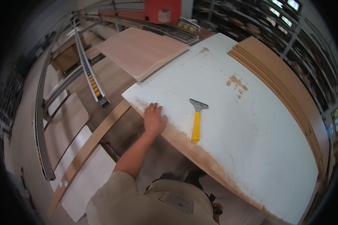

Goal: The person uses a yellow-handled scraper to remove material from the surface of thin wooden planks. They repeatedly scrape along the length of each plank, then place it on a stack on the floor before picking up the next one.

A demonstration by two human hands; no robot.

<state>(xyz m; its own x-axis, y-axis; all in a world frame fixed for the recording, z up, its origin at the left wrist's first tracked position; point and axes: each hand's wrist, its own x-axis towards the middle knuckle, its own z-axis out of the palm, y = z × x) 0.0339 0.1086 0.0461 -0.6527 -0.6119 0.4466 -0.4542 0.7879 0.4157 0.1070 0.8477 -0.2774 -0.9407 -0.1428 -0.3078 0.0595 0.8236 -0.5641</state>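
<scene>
My left hand (pixel 155 119) rests on the near left edge of a large white board (pixel 274 142), fingers stretched out over the surface with nothing under them that I can see. To its right lies a scraper (pixel 196 120) with a yellow handle and a wide grey metal head, untouched on the board. The board's near edge is worn to bare brown, and brown patches (pixel 236 83) mark its middle. Low beside my body hangs my right hand (pixel 217 208), small and dark in view; its fingers are not clear, and a black thing shows next to it.
A pinkish-brown panel (pixel 142 52) overlaps the board's far left. Stacked brown sheets (pixel 281 78) line its right side. Roller rails (pixel 87 63) and a long brown strip (pixel 94 138) are at left. A red machine (pixel 163 11) and loaded shelves (pixel 251 22) stand behind.
</scene>
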